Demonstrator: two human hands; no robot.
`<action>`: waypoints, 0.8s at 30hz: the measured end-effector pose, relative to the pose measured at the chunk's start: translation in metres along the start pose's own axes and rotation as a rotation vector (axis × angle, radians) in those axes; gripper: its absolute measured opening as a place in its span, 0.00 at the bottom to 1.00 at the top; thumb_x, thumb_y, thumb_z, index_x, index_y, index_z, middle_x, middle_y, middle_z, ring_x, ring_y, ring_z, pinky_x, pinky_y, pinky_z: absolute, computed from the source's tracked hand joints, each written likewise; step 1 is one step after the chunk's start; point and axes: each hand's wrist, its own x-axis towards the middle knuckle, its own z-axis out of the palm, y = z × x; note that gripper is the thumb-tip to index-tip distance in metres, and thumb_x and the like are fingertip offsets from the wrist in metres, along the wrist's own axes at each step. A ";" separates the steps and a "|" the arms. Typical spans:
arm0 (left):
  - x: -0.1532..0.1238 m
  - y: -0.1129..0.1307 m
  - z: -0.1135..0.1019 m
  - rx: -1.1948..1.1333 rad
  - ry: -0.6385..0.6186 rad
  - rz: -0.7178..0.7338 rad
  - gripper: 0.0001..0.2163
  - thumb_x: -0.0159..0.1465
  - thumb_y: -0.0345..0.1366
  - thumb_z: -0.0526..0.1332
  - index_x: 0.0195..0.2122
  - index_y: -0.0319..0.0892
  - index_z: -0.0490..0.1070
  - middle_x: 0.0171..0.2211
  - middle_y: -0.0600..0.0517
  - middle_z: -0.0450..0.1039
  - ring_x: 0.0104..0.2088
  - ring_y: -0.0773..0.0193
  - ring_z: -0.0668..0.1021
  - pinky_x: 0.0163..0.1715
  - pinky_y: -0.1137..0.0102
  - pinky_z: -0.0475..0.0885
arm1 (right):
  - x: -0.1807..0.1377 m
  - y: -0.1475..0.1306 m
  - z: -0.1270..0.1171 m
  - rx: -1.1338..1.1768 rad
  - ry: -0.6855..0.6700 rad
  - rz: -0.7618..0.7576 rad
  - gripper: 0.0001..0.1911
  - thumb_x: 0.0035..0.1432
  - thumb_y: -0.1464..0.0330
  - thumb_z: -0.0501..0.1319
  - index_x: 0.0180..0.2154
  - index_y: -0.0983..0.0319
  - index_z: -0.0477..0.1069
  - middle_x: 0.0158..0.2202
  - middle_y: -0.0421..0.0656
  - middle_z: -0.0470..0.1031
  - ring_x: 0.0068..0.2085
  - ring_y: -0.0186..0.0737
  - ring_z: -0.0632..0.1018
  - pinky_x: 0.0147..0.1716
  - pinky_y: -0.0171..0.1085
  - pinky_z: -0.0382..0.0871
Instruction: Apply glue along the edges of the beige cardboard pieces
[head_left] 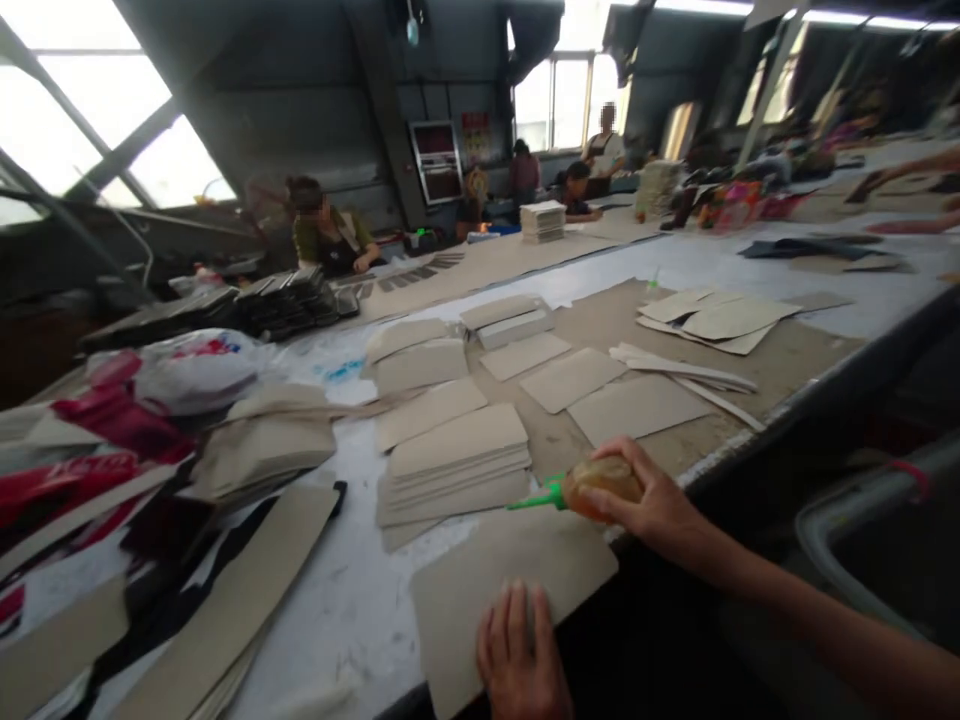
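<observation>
My right hand is wrapped round a glue bottle with amber contents and a green nozzle. The bottle lies tilted on its side in the air, its tip pointing left over the far edge of a beige board panel. Whether the tip touches the panel I cannot tell. My left hand rests flat on that panel near the table's front edge, fingers stretched forward. Just beyond the panel sits a fanned stack of similar panels.
Long board strips lie at the left, near plastic bags. More flat panels, narrow strips and loose pieces cover the table to the right. A co-worker sits across the table. A metal chair frame stands at the right.
</observation>
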 end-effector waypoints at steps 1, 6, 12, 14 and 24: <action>0.000 0.004 0.000 -0.017 0.024 -0.031 0.17 0.62 0.22 0.54 0.49 0.42 0.73 0.46 0.44 0.77 0.50 0.54 0.76 0.52 0.55 0.67 | 0.000 0.003 -0.003 -0.056 0.002 -0.026 0.20 0.50 0.55 0.65 0.40 0.58 0.64 0.32 0.40 0.70 0.31 0.40 0.73 0.29 0.37 0.68; 0.008 0.011 0.003 -0.056 0.056 -0.061 0.17 0.63 0.21 0.53 0.49 0.40 0.72 0.47 0.44 0.76 0.52 0.55 0.74 0.56 0.55 0.64 | -0.004 0.012 -0.002 -0.223 0.009 -0.183 0.15 0.54 0.58 0.63 0.39 0.58 0.66 0.35 0.43 0.70 0.35 0.43 0.74 0.30 0.39 0.70; 0.006 0.012 -0.002 -0.062 0.039 -0.060 0.16 0.65 0.21 0.52 0.49 0.39 0.72 0.48 0.43 0.75 0.53 0.54 0.73 0.56 0.54 0.64 | 0.001 0.019 0.009 -0.302 0.026 -0.327 0.12 0.56 0.62 0.64 0.39 0.58 0.66 0.37 0.42 0.66 0.37 0.42 0.73 0.38 0.42 0.71; 0.006 0.013 -0.003 -0.059 0.041 -0.065 0.16 0.65 0.21 0.52 0.49 0.38 0.73 0.47 0.43 0.75 0.53 0.54 0.73 0.56 0.54 0.64 | 0.002 0.020 0.012 -0.318 0.011 -0.367 0.11 0.56 0.63 0.64 0.39 0.57 0.66 0.38 0.42 0.66 0.38 0.41 0.73 0.38 0.42 0.71; 0.008 0.011 0.000 -0.077 0.059 -0.069 0.17 0.64 0.21 0.52 0.49 0.40 0.72 0.48 0.43 0.75 0.53 0.55 0.74 0.56 0.55 0.64 | 0.005 0.014 0.006 -0.377 -0.014 -0.490 0.09 0.58 0.66 0.64 0.39 0.58 0.65 0.37 0.42 0.65 0.38 0.41 0.72 0.38 0.41 0.71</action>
